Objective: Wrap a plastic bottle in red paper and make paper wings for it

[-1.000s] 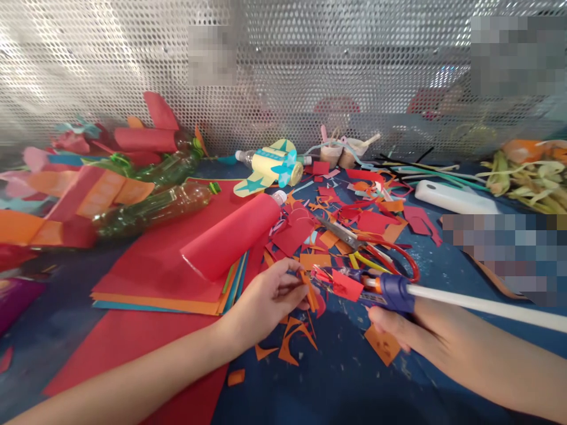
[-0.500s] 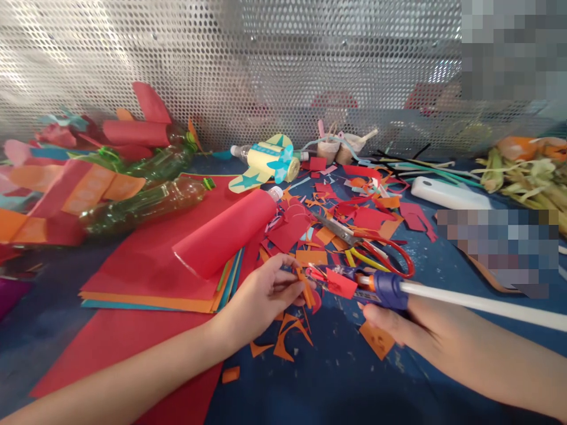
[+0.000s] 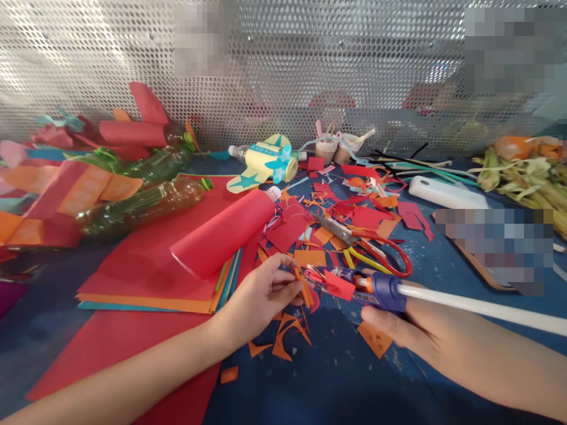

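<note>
I see red-handled scissors [image 3: 367, 242] among paper scraps [image 3: 354, 215], a red paper roll [image 3: 221, 236], green bottles [image 3: 142, 203] and a yellow bottle plane [image 3: 266, 165].

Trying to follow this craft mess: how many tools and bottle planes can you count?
Purple-collared glue gun with white stick, in the right hand: 1
Red-handled metal scissors: 1
Yellow paper-wrapped bottle plane with teal stars: 1
Red paper-wrapped plastic bottle: 1
Total: 4

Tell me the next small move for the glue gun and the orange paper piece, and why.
Probably bring the nozzle of the glue gun the last bit over to the orange paper piece. The left hand pinches that piece upright just beyond the tip, and the right hand grips the gun with its white glue stick loaded. A small gap seems to separate tip and paper.
</note>
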The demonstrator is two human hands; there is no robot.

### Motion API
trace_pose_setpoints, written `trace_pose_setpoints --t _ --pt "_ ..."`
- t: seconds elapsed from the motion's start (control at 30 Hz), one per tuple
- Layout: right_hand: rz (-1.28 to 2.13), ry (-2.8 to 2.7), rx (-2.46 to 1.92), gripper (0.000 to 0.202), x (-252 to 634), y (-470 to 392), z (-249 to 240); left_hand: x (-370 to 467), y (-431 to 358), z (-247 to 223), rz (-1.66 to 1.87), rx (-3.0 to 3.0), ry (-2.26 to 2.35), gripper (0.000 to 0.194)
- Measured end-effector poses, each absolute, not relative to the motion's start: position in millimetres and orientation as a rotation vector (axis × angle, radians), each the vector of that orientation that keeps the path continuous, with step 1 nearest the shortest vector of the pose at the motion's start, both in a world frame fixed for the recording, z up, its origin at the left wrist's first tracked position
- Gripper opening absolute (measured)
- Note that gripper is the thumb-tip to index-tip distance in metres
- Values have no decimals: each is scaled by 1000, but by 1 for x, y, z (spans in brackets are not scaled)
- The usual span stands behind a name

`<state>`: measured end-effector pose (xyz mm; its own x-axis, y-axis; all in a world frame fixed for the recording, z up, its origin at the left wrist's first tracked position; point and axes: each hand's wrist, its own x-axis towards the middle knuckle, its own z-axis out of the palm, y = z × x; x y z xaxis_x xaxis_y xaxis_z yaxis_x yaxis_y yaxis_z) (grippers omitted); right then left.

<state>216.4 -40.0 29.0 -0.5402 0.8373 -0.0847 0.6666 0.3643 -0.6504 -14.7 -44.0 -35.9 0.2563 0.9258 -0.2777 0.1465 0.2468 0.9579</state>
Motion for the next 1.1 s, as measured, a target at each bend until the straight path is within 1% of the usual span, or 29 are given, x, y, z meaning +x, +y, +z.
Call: trace_pose_setpoints --t 0.37,0.63,0.87,1.1 --pt "806 -2369 -1416 46 222 -45 22 -16 -42 -37 772 1202 1188 24" --pt "1027 -2403 -1440 42 218 -37 29 -14 -44 -36 754 1185 1194 25" --pt "1044 -2425 -1461 42 220 -36 31 -14 -44 -36 748 1215 1190 26" --pt "891 -2515 -1392 34 223 -38 32 -16 -43 -37 755 1208 1188 24"
